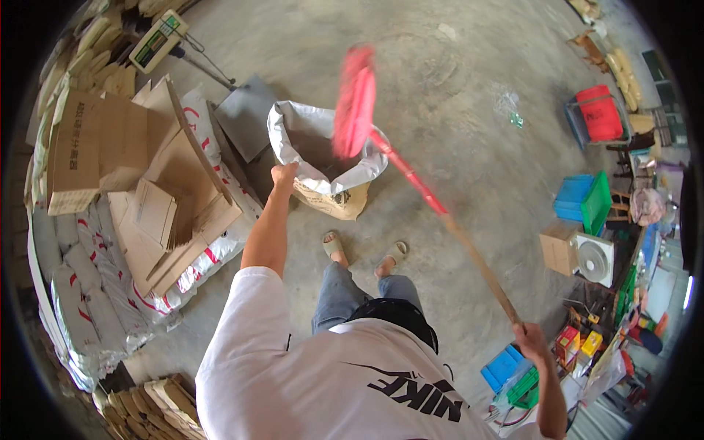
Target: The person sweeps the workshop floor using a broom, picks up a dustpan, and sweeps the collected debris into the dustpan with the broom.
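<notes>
My left hand (284, 174) is closed on the near left rim of a large open sack (345, 199). The sack stands upright on the floor, its white lining folded out over a brown paper outside. Off to the right, my right hand (529, 341) grips the wooden end of a long-handled tool (480, 264). Its shaft turns red further up, and the broad red head (356, 103) is raised over the sack's right side, smeared by motion. Whether that head is a shovel's or a broom's cannot be told. Part of the sack's opening is hidden behind it.
A platform scale (249, 114) with a display on a post stands left of the sack. Cardboard boxes (95, 147) and flattened cartons lie on white sacks (81, 293) along the left. At right are blue crates (572, 196), a fan (594, 260) and a cluttered bench. Plastic scraps (513, 110) lie on the concrete floor.
</notes>
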Demonstrator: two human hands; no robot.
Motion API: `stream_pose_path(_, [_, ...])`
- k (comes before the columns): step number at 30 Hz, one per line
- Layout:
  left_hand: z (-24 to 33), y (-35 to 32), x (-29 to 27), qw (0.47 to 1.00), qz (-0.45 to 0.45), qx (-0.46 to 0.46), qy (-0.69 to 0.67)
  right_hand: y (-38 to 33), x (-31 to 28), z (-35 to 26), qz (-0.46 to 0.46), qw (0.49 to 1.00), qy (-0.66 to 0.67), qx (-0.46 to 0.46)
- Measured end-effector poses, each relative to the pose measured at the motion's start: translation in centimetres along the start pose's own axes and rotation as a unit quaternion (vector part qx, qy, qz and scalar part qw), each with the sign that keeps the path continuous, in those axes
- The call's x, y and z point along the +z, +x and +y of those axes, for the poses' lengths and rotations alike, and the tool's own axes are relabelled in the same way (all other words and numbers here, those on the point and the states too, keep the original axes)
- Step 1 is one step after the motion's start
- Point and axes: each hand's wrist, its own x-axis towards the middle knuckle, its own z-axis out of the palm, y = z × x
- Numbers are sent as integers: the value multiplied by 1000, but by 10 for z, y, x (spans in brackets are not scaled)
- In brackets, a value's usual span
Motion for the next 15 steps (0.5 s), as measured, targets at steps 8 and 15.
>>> stream_pose_path(8, [-18,9,-23,995,-87,33,-36,101,-21,-137,-18,968,-242,-57])
stream_pose_path(15, [-29,-15,-68,981,-115,141,62,179,0,-129,46,975,-219,5])
